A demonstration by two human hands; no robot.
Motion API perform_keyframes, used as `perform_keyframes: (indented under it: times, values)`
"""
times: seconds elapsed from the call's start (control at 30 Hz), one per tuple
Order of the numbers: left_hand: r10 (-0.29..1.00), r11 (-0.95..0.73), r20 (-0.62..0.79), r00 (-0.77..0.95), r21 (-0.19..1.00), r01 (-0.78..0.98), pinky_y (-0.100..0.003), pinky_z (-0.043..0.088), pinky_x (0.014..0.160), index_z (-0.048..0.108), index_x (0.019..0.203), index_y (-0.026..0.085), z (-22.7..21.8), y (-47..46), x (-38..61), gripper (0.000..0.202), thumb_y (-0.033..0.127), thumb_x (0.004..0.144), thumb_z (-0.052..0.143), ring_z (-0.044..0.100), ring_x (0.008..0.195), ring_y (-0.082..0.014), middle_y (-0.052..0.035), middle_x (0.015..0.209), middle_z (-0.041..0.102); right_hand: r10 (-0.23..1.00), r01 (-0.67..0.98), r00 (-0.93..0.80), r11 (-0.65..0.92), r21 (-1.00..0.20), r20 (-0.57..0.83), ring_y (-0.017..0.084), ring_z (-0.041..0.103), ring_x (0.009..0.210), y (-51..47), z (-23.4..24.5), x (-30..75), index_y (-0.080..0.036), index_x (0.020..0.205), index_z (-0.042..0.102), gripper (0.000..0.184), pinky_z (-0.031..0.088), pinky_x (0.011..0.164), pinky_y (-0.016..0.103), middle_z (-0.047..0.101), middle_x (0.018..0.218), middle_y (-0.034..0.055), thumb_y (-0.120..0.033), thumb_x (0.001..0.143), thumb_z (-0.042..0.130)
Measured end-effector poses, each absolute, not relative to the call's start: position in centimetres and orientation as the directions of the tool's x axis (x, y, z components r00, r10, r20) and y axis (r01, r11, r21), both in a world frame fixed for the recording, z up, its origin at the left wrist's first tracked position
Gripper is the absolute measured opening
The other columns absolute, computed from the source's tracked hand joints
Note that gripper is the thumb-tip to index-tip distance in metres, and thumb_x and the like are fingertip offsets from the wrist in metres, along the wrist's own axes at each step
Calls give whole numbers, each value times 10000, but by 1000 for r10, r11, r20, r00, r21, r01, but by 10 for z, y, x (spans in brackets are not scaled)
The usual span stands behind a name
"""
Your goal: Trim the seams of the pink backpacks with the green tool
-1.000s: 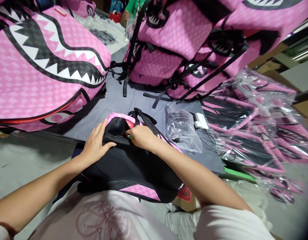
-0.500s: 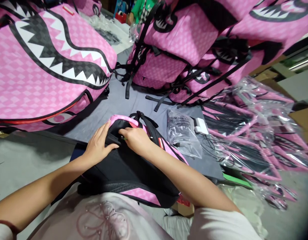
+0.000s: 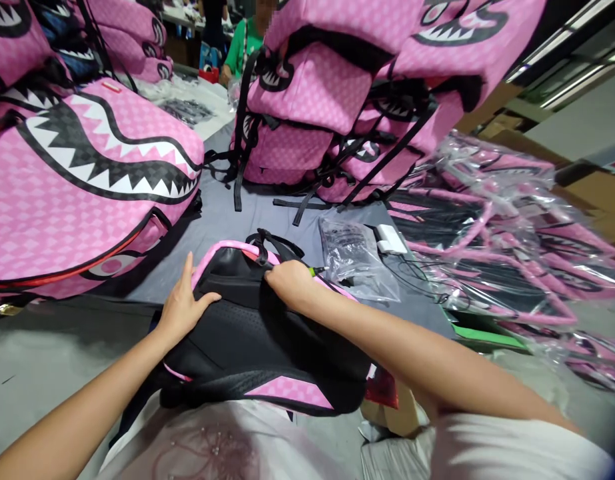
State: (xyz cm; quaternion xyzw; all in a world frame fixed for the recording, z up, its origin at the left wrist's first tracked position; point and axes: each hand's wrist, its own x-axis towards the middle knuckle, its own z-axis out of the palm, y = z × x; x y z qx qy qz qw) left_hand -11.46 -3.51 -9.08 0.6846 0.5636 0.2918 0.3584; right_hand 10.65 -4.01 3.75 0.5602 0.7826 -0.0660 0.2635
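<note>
A black backpack (image 3: 267, 353) with pink checkered trim lies back-panel up in front of me, at the table edge and against my body. My left hand (image 3: 184, 308) rests at its left pink-piped edge, fingers stretched and thumb apart on the black panel. Over the upper middle of the bag, my right hand (image 3: 290, 285) is closed around a small tool (image 3: 315, 271), whose yellow-green end and dark tip stick out to the right. The rest of the tool is hidden in the fist, so its kind cannot be made out. A black strap (image 3: 282, 245) loops at the bag's top.
A big pink shark-mouth backpack (image 3: 87, 200) lies at left. More pink backpacks (image 3: 307, 87) are piled at the back of the grey table (image 3: 187, 267). A clear plastic bag (image 3: 354, 257) and a white box (image 3: 390, 239) lie at right, beside plastic-wrapped bags (image 3: 507, 267). A person in green (image 3: 243, 50) is behind.
My right hand has moved right and slightly down from the bag's top opening, and the tool's green end now shows. My left hand has shifted left along the edge. The view has turned slightly.
</note>
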Motion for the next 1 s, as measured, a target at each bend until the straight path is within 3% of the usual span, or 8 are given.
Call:
perform_keyframes:
  times: [0.1, 0.2, 0.27, 0.37, 0.47, 0.67, 0.9, 1.0]
  values:
    - [954, 70, -206, 217, 859, 507, -555, 364, 1189, 206, 1603, 125, -95, -33, -118, 1106, 607, 756, 728, 502, 1405, -368, -215, 1514, 513, 884, 938, -138, 261, 227, -448, 332, 758, 943, -54, 43, 121, -68, 994, 720, 308, 544, 721, 356, 760, 984, 232, 51, 870, 464]
    - [928, 15, -174, 331, 901, 433, -516, 385, 1188, 493, 1455, 172, -97, -30, -122, 857, 649, 769, 682, 534, 1379, -343, -151, 1473, 577, 936, 959, -84, 169, 226, -343, 295, 752, 972, -73, 48, 133, -112, 1142, 664, 315, 536, 754, 333, 750, 1074, 192, -26, 927, 450]
    - [913, 10, -175, 367, 912, 409, -510, 450, 1136, 571, 1370, 176, -94, -30, -122, 815, 671, 737, 703, 610, 1292, -345, -130, 1368, 664, 947, 995, -10, 42, 92, -322, 283, 734, 1026, -91, 46, 144, -150, 1150, 642, 254, 518, 793, 317, 742, 1105, 166, -107, 947, 495]
    - [915, 13, -171, 365, 918, 395, -503, 527, 1049, 641, 1266, 156, -86, -36, -119, 779, 684, 699, 728, 680, 1176, -356, -125, 1245, 732, 861, 951, 77, -214, -221, -502, 224, 754, 868, -124, 30, 164, -176, 960, 655, 72, 496, 698, 252, 759, 949, 101, -203, 914, 609]
    - [928, -54, -98, 359, 919, 390, -492, 554, 1012, 677, 1218, 180, -70, -48, -112, 673, 661, 748, 698, 705, 1128, -343, -99, 1201, 755, 752, 869, 70, -369, -330, -656, 137, 706, 578, -157, 7, 183, -172, 817, 610, 76, 437, 525, 197, 714, 731, 17, -195, 888, 622]
    - [907, -201, -7, 421, 871, 448, -497, 599, 923, 739, 1167, 259, -28, -76, -91, 601, 646, 707, 730, 734, 1028, -364, -34, 1083, 792, 677, 515, 115, -666, -539, -727, 61, 631, 482, -212, -11, 202, -167, 807, 538, 95, 326, 417, 165, 682, 780, -9, -180, 899, 559]
    - [790, -489, 238, 565, 801, 345, -454, 660, 626, 658, 1346, 387, -23, -99, -73, 618, 554, 757, 743, 772, 806, -353, 18, 997, 803, 748, 285, 155, -660, -696, -646, 97, 693, 542, -270, -33, 204, -166, 878, 568, 130, 314, 381, 156, 705, 836, 8, -279, 823, 602]
    - [605, -720, 487, 630, 672, 173, -415, 690, 717, 520, 1462, 439, -8, -104, -67, 702, 402, 799, 747, 771, 949, -329, 11, 1199, 754, 773, 160, 216, -630, -760, -596, 116, 714, 575, -293, -35, 203, -156, 907, 579, 228, 290, 372, 154, 736, 911, 56, -365, 820, 604]
